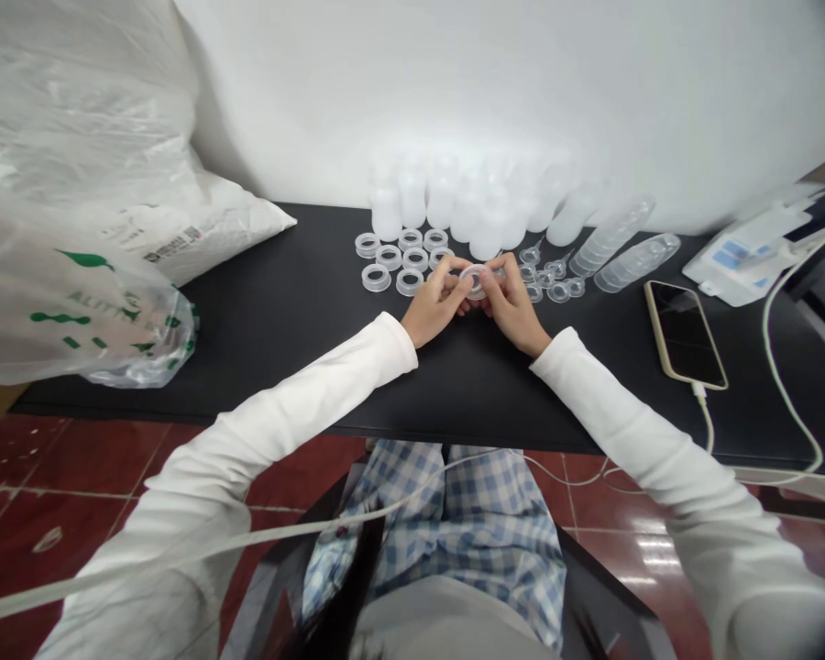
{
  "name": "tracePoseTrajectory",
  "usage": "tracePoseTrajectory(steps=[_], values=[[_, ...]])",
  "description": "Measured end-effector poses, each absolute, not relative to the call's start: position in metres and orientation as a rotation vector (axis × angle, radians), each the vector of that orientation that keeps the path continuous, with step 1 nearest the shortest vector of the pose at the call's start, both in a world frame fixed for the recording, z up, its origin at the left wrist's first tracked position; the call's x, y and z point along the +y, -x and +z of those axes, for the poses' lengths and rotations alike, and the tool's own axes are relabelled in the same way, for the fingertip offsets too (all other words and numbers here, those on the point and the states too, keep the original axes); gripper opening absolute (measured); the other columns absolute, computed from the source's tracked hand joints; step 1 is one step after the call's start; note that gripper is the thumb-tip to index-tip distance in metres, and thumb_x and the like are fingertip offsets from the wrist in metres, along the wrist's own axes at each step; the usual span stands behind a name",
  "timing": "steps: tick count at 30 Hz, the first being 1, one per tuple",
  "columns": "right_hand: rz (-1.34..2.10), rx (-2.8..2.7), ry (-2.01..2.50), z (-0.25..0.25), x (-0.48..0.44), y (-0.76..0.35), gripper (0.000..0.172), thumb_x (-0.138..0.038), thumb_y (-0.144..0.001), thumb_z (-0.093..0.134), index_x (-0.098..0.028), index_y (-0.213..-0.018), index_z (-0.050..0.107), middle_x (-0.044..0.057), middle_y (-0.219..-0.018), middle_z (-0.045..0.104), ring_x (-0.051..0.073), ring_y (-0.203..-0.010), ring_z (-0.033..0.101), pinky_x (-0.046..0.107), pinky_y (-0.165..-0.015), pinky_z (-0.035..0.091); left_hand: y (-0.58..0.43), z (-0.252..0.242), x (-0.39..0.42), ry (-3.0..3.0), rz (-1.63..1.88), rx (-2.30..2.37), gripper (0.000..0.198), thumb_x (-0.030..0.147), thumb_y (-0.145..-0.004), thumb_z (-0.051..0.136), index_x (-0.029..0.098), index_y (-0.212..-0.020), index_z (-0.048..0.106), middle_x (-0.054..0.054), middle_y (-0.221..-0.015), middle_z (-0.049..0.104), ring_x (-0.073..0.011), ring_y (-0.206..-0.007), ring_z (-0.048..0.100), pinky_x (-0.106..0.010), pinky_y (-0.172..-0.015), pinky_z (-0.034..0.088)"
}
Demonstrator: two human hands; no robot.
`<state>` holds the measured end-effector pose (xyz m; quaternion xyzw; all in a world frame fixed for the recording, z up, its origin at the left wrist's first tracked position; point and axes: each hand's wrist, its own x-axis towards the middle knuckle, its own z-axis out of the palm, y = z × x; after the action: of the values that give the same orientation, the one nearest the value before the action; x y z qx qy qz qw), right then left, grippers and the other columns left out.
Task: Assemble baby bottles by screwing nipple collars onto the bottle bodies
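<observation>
Between them, my left hand and my right hand grip a clear plastic ring just above the black table. Both thumbs press on its near side; the other fingers curl around and under it, partly hidden. Left of my hands lie several similar ring collars. To the right are several small clear pieces with round rings and thin stems. Behind my hands stands a cluster of white translucent bottles, several of them overlapping and washed out by glare.
Two stacks of nested clear cups lie at the right, beside a phone plugged into a white cable. A white box-shaped device sits behind it. Large plastic bags fill the left of the black table. A white wall rises behind.
</observation>
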<state>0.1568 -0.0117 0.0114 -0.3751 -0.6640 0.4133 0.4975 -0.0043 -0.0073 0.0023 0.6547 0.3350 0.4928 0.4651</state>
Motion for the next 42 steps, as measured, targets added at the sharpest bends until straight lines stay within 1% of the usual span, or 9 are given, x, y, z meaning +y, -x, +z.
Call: tracePoseTrajectory(steps=[6,13,18,22,26,33,38,40,42], values=[[0.979,-1.616,0.876,0.012,-0.011,-0.157,0.045,-0.069,-0.087,0.064,-0.029,-0.089,0.045,-0.004,-0.065,0.059,0.015,-0.055,0.056,0.032,-0.049,0.047,0.005,0.005,-0.008,-1.629,1.212,0.805,0.047,0.068,-0.093,0.056,0.023,-0.105,0.053,0.002,-0.069,0.068,-0.0120,-0.057,0.065,-0.024,-0.054,0.053],[0.920,-1.616,0.903,0.010,-0.013,-0.156,0.043,-0.066,-0.087,0.065,-0.029,-0.085,0.045,-0.004,-0.061,0.058,0.014,-0.051,0.054,0.032,-0.046,0.044,0.005,0.008,-0.012,-1.668,1.215,0.872,0.039,0.062,-0.094,0.058,0.023,-0.099,0.052,0.004,-0.064,0.065,-0.0100,-0.051,0.060,-0.023,-0.051,0.049],[0.918,-1.620,0.907,0.009,-0.013,-0.157,0.040,-0.062,-0.089,0.066,-0.028,-0.085,0.045,-0.003,-0.063,0.060,0.015,-0.051,0.055,0.033,-0.047,0.044,0.006,0.007,-0.011,-1.643,1.187,0.861,0.040,0.062,-0.092,0.059,0.024,-0.099,0.051,0.004,-0.064,0.065,-0.0106,-0.051,0.060,-0.023,-0.049,0.047],[0.946,-1.617,0.905,0.007,-0.010,-0.157,0.039,-0.064,-0.089,0.064,-0.028,-0.090,0.047,-0.004,-0.066,0.059,0.014,-0.055,0.057,0.032,-0.050,0.047,0.006,0.003,-0.007,-1.635,1.200,0.849,0.041,0.062,-0.093,0.059,0.023,-0.103,0.051,0.003,-0.069,0.066,-0.0111,-0.056,0.063,-0.024,-0.053,0.050],[0.984,-1.631,0.888,0.007,-0.008,-0.159,0.044,-0.066,-0.087,0.066,-0.029,-0.098,0.046,-0.005,-0.071,0.057,0.013,-0.056,0.053,0.031,-0.053,0.049,0.006,0.001,-0.006,-1.681,1.230,0.811,0.043,0.060,-0.092,0.062,0.023,-0.110,0.048,0.000,-0.083,0.069,-0.0132,-0.066,0.067,-0.028,-0.062,0.054],[0.880,-1.666,0.904,0.006,-0.009,-0.160,0.043,-0.068,-0.086,0.066,-0.030,-0.098,0.048,-0.002,-0.071,0.054,0.017,-0.064,0.056,0.035,-0.059,0.051,0.004,-0.001,-0.007,-1.683,1.230,0.812,0.048,0.062,-0.088,0.066,0.025,-0.107,0.043,0.001,-0.082,0.067,-0.0107,-0.061,0.061,-0.028,-0.059,0.049],[1.008,-1.602,0.859,0.005,-0.005,-0.159,0.052,-0.071,-0.082,0.068,-0.031,-0.103,0.044,-0.004,-0.075,0.056,0.014,-0.059,0.052,0.031,-0.054,0.047,0.005,-0.005,-0.003,-1.640,1.271,0.838,0.052,0.068,-0.087,0.064,0.026,-0.107,0.040,0.001,-0.086,0.067,-0.0111,-0.063,0.061,-0.029,-0.061,0.049],[1.071,-1.510,0.836,0.005,-0.002,-0.160,0.056,-0.076,-0.081,0.065,-0.031,-0.105,0.043,-0.006,-0.074,0.055,0.012,-0.053,0.048,0.029,-0.051,0.044,0.006,-0.005,-0.002,-1.651,1.291,0.836,0.051,0.067,-0.089,0.064,0.026,-0.108,0.040,0.000,-0.088,0.067,-0.0109,-0.064,0.061,-0.030,-0.064,0.051],[1.115,-1.454,0.831,0.008,0.000,-0.161,0.057,-0.079,-0.081,0.061,-0.031,-0.107,0.046,-0.007,-0.071,0.052,0.010,-0.050,0.045,0.027,-0.048,0.041,0.006,-0.004,-0.001,-1.681,1.306,0.805,0.047,0.064,-0.090,0.063,0.025,-0.109,0.042,0.000,-0.091,0.068,-0.0117,-0.068,0.063,-0.031,-0.069,0.054]])
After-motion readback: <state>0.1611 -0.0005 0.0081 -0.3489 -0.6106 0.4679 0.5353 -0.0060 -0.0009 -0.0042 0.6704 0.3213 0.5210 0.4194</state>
